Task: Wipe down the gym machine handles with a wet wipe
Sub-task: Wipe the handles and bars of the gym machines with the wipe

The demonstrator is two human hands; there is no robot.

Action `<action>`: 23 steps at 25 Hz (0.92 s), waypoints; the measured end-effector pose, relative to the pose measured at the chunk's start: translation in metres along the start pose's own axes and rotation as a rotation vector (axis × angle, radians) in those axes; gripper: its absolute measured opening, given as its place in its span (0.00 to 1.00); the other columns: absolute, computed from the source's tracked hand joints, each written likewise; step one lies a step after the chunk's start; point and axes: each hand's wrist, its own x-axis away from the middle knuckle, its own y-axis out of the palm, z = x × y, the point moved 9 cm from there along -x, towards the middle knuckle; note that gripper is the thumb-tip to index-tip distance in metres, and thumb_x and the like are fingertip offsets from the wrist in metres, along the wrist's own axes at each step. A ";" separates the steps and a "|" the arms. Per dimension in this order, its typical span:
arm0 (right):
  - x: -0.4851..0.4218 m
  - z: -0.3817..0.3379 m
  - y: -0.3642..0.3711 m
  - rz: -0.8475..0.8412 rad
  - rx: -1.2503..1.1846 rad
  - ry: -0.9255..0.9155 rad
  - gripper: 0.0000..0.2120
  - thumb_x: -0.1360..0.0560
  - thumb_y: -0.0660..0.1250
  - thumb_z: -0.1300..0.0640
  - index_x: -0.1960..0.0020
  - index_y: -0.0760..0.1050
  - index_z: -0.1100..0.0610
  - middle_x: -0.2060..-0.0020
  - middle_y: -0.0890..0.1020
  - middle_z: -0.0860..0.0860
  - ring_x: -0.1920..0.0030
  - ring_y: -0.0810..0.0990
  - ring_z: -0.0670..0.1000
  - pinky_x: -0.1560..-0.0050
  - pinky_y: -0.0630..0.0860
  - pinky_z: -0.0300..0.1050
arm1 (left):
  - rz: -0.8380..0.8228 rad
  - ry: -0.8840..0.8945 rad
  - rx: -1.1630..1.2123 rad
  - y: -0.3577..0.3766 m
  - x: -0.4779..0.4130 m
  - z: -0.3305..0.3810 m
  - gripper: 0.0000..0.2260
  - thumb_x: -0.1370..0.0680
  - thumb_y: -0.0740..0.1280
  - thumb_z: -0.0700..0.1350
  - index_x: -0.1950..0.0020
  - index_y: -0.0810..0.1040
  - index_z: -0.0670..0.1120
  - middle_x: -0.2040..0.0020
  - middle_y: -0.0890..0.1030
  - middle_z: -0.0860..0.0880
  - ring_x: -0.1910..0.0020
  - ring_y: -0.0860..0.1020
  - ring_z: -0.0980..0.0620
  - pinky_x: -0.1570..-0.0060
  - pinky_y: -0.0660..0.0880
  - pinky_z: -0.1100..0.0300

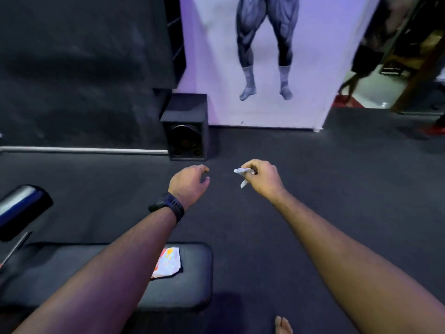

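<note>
Bench pad (192, 288) down low has a packet (168, 262) half hidden behind the left forearm (108, 273), right hand (263, 175) pinches a scrunched wet wipe (241, 173) out over the floor (240, 218), left hand (190, 182) hangs loosely curled and empty, fingertips mostly out of sight.

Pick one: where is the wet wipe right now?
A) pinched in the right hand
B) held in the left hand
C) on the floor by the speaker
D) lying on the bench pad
A: the crumpled white wipe sticks out from the curled fingers of the right hand. The left hand holds nothing, and only a packet lies on the bench pad.
</note>
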 end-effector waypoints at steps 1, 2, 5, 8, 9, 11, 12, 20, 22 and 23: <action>-0.027 0.002 0.001 -0.036 0.011 -0.046 0.05 0.24 0.69 0.51 0.58 0.79 0.49 0.71 0.84 0.45 0.63 0.83 0.41 0.61 0.76 0.41 | 0.021 -0.060 -0.006 0.004 -0.014 -0.002 0.15 0.19 0.63 0.51 0.33 0.76 0.52 0.37 0.79 0.50 0.39 0.77 0.47 0.46 0.73 0.55; -0.050 0.002 0.003 -0.067 0.025 -0.090 0.04 0.24 0.69 0.53 0.58 0.79 0.49 0.70 0.84 0.45 0.62 0.83 0.42 0.61 0.77 0.42 | 0.039 -0.117 -0.009 0.008 -0.023 -0.006 0.15 0.19 0.63 0.51 0.33 0.76 0.52 0.37 0.79 0.50 0.39 0.77 0.47 0.46 0.73 0.55; -0.104 -0.002 0.015 -0.190 0.010 -0.180 0.02 0.25 0.69 0.55 0.55 0.80 0.49 0.66 0.85 0.47 0.61 0.83 0.46 0.62 0.75 0.39 | 0.054 -0.240 -0.031 0.015 -0.041 -0.007 0.15 0.19 0.63 0.50 0.34 0.76 0.52 0.38 0.80 0.51 0.40 0.77 0.48 0.47 0.73 0.56; -0.152 -0.014 0.047 -0.359 -0.004 -0.262 0.08 0.25 0.71 0.47 0.56 0.80 0.51 0.69 0.85 0.47 0.62 0.83 0.45 0.63 0.74 0.39 | 0.085 -0.371 -0.070 0.010 -0.057 -0.025 0.15 0.20 0.63 0.50 0.34 0.76 0.52 0.38 0.80 0.51 0.39 0.77 0.48 0.46 0.73 0.55; -0.167 -0.022 0.062 -0.398 -0.005 -0.289 0.10 0.25 0.71 0.44 0.56 0.80 0.51 0.69 0.85 0.47 0.61 0.83 0.45 0.62 0.75 0.41 | 0.096 -0.414 -0.068 0.008 -0.062 -0.038 0.15 0.20 0.63 0.50 0.35 0.77 0.52 0.38 0.80 0.51 0.39 0.77 0.48 0.46 0.73 0.55; -0.193 -0.038 0.082 -0.444 -0.034 -0.338 0.11 0.25 0.70 0.43 0.57 0.80 0.51 0.70 0.85 0.46 0.61 0.83 0.43 0.60 0.75 0.42 | 0.127 -0.466 -0.083 0.007 -0.074 -0.058 0.15 0.20 0.63 0.50 0.35 0.77 0.51 0.39 0.80 0.51 0.39 0.77 0.48 0.46 0.73 0.56; -0.216 -0.053 0.103 -0.483 -0.041 -0.387 0.11 0.25 0.70 0.43 0.57 0.80 0.51 0.70 0.85 0.46 0.62 0.82 0.41 0.61 0.75 0.40 | 0.143 -0.517 -0.114 0.007 -0.086 -0.080 0.15 0.20 0.63 0.50 0.35 0.77 0.51 0.39 0.80 0.51 0.39 0.77 0.48 0.46 0.73 0.55; -0.338 -0.150 0.241 -0.753 -0.114 -0.497 0.08 0.24 0.71 0.49 0.56 0.81 0.53 0.69 0.85 0.45 0.68 0.81 0.34 0.65 0.68 0.31 | 0.168 -0.817 -0.071 0.003 -0.164 -0.227 0.15 0.21 0.63 0.52 0.35 0.77 0.51 0.39 0.80 0.49 0.39 0.77 0.47 0.42 0.75 0.53; -0.362 -0.186 0.279 -0.818 -0.095 -0.535 0.08 0.24 0.71 0.48 0.57 0.81 0.52 0.71 0.84 0.44 0.70 0.77 0.31 0.66 0.67 0.28 | 0.199 -0.884 -0.081 -0.015 -0.175 -0.261 0.15 0.21 0.63 0.52 0.35 0.76 0.51 0.39 0.81 0.49 0.39 0.77 0.47 0.42 0.74 0.52; -0.370 -0.204 0.301 -0.854 -0.092 -0.560 0.08 0.24 0.71 0.48 0.57 0.81 0.52 0.72 0.83 0.43 0.70 0.76 0.30 0.67 0.67 0.27 | 0.220 -0.925 -0.085 -0.025 -0.177 -0.280 0.15 0.21 0.63 0.52 0.35 0.77 0.51 0.39 0.81 0.50 0.39 0.77 0.47 0.42 0.74 0.53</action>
